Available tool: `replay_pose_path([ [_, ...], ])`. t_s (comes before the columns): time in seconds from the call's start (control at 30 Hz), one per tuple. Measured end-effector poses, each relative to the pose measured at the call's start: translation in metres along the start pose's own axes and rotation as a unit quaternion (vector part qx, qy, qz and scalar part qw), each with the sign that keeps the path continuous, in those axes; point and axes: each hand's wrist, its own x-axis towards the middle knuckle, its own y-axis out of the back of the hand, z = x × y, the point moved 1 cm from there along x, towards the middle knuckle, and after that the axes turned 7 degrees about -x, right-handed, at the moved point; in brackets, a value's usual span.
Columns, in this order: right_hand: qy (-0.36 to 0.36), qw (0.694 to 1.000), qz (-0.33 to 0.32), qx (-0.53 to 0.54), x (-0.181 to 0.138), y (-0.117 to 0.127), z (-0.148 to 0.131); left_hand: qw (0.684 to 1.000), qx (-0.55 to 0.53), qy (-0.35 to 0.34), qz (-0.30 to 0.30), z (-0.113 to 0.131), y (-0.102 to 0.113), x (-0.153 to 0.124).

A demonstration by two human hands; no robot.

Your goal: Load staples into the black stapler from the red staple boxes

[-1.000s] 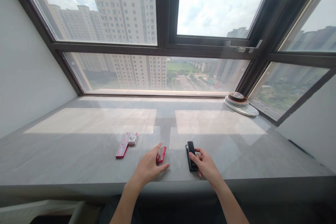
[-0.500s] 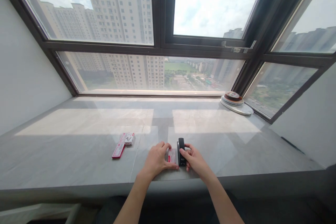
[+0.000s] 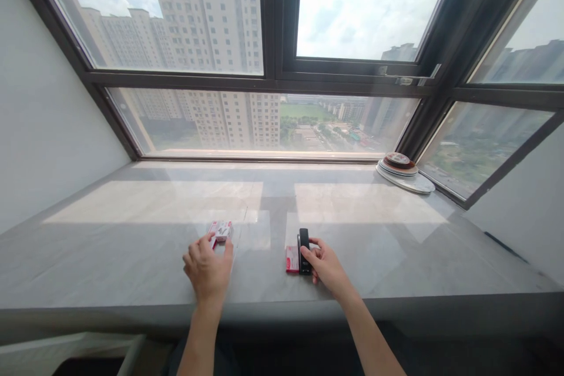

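Observation:
My right hand [image 3: 324, 263] is closed around a black stapler [image 3: 304, 251], which lies lengthwise away from me on the sill. Against the stapler's left side is a small red and white box [image 3: 291, 259]. Farther left, my left hand [image 3: 207, 267] is over the other small boxes, thumb and fingers apart. A white box with a printed picture [image 3: 224, 230] shows just beyond its fingertips. Beside that is a red and white box [image 3: 214, 227], and the hand covers most of a red box [image 3: 214, 242]. Whether the fingers touch these boxes is hard to see.
The pale stone sill [image 3: 132, 258] ends in a front edge close to my forearms. A stack of plates [image 3: 403, 171] stands in the far right corner by the window frame. Below the sill, at the lower left, is a whitish frame-like object [image 3: 83, 346].
My left hand has let go of the small box beside the stapler and moved left to the other boxes. My right hand stays on the stapler. The view has shifted slightly.

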Motion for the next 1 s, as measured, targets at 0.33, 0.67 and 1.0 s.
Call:
replay_pose_path([
  [0.33,-0.015,1.000,-0.007,0.015,-0.002,0.000,-0.003,0.940,-0.115,-0.093,-0.306,-0.037,0.005,-0.013],
  [0.67,-0.009,1.000,-0.014,0.000,-0.003,0.002,0.000,0.942,-0.162,-0.163,-0.244,-0.009,-0.001,-0.023],
  [1.0,0.002,0.999,-0.033,-0.006,-0.001,0.004,0.001,0.779,-0.379,-0.207,-0.455,0.083,-0.026,-0.038],
])
